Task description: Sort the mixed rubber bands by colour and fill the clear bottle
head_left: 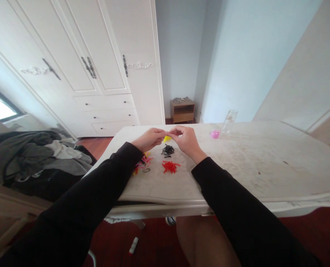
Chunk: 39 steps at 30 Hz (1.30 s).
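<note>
My left hand and my right hand meet at their fingertips over the table, both pinched closed. Whatever lies between the fingers is too small to make out. Just below the fingertips is a small yellow pile, partly covered by the hands. Nearer to me lie a black pile and a red pile of thin strips that look like small elastic bands. A mixed-colour pile sits beside my left wrist, partly hidden by the sleeve. One dark loop rests at its edge.
The white table extends far to the right. A pink object and a clear glass bottle stand near its back edge. Dark clothes are heaped at left. On the floor lies a white tube. A wardrobe stands behind.
</note>
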Each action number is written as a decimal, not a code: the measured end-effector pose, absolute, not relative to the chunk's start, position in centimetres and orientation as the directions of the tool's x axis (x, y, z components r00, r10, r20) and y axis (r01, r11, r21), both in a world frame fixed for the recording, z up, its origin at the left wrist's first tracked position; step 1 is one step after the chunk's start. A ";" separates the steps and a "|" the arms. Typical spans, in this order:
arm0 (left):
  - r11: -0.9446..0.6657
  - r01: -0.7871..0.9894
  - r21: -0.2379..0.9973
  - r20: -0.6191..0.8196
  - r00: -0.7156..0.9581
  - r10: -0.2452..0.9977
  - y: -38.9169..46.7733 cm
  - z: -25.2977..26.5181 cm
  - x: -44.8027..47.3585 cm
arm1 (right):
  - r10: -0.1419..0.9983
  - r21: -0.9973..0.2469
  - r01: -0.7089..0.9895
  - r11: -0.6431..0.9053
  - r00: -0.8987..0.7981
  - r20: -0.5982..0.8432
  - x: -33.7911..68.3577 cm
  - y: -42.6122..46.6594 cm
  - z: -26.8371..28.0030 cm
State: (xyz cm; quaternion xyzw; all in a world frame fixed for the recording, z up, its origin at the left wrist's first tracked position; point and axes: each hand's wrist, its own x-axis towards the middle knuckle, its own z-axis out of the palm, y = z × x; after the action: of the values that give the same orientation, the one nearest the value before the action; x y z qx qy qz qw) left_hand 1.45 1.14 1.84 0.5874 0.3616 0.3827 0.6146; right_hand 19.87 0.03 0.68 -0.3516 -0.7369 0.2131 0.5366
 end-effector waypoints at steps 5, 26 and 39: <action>-0.020 -0.089 0.996 0.061 0.481 0.874 1.1 1.7 1.5 | 0.776 -0.735 0.262 0.625 -0.107 0.622 19.9 0.1 0.7; -0.311 0.634 0.708 0.304 0.123 0.945 4.0 0.5 0.6 | 0.762 -0.555 0.528 0.643 -0.369 0.532 20.5 0.4 0.5; 0.146 -0.126 0.981 -0.127 0.149 0.981 2.0 1.9 2.1 | 0.638 -0.366 0.523 0.769 -0.595 0.489 20.5 0.0 -0.2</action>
State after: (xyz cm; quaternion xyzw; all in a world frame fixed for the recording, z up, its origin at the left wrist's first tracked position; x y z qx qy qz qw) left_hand 2.07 2.03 1.86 0.4629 0.4615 0.4612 0.6000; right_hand 20.51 -0.05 -0.16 -0.3267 -0.8884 0.0925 0.3091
